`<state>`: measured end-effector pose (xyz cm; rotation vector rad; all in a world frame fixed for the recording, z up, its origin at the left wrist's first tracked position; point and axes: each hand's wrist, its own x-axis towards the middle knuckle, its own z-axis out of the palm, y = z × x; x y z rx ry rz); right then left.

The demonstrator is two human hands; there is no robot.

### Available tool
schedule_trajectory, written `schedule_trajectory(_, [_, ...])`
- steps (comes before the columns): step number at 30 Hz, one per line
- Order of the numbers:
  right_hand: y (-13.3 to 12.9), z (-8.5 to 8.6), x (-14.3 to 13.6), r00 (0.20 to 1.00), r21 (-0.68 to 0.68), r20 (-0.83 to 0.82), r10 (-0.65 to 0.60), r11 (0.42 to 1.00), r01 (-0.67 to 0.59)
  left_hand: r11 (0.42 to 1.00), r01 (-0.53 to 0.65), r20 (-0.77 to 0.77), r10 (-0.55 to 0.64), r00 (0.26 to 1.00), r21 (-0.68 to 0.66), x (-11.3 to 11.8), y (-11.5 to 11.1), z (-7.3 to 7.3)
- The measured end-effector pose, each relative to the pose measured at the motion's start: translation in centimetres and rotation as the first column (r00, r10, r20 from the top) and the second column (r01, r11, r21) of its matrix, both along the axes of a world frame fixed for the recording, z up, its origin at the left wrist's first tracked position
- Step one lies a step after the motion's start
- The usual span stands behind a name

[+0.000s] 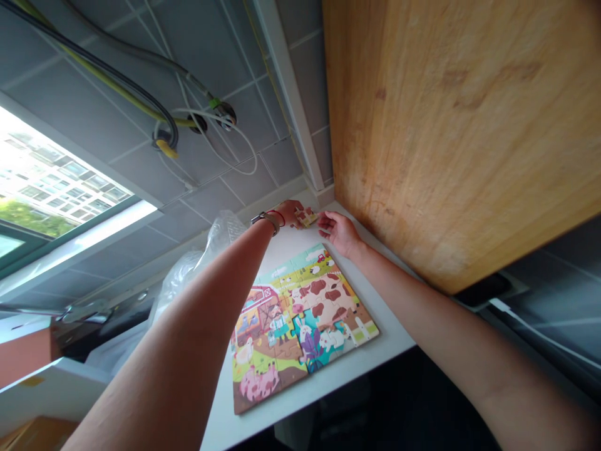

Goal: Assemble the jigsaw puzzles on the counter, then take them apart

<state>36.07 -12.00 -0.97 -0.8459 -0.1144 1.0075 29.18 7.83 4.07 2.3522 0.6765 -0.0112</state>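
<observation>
A farm jigsaw puzzle point(300, 313) with a cow, a rabbit and a pig lies on the white counter, its pieces joined in a board. Beyond its far edge, my left hand point(287, 213), wearing a watch and a red string, holds a few puzzle pieces point(306, 217) between its fingers. My right hand point(339, 232) is just to the right of those pieces, palm turned inward, fingers loosely apart and nothing visible in them.
A large wooden board point(460, 125) stands along the right side. Clear plastic wrapping point(188, 269) lies left of the puzzle. Cables point(164, 113) hang from the tiled wall. Open boxes point(51, 388) sit at the lower left, and a white cable point(539, 332) runs at the right.
</observation>
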Motion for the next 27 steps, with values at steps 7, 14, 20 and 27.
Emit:
schedule_trajectory(7, [-0.6, 0.0, 0.1, 0.678, 0.068, 0.680, -0.279, 0.945, 0.321, 0.984, 0.012, 0.013, -0.010, 1.000, -0.178, -2.6, -2.1, 0.9])
schedule_trajectory(14, [-0.6, 0.1, -0.3, 0.700, 0.038, 0.703, -0.122, 0.990, 0.135, 0.957, -0.035, 0.174, 0.089, 0.981, -0.289, -6.1, -4.1, 1.8])
schedule_trajectory(20, [-1.3, 1.3, -1.2, 0.748, 0.051, 0.663, -0.023, 0.999, -0.015, 0.898, -0.010, 0.461, 0.235, 0.856, -0.439, -12.5, -7.0, 2.1])
schedule_trajectory(27, [-1.4, 0.6, -1.1, 0.793, -0.049, 0.608, -0.032, 0.996, 0.077, 0.780, -0.256, 0.446, 0.556, 0.702, -0.571, -21.1, -9.7, 0.4])
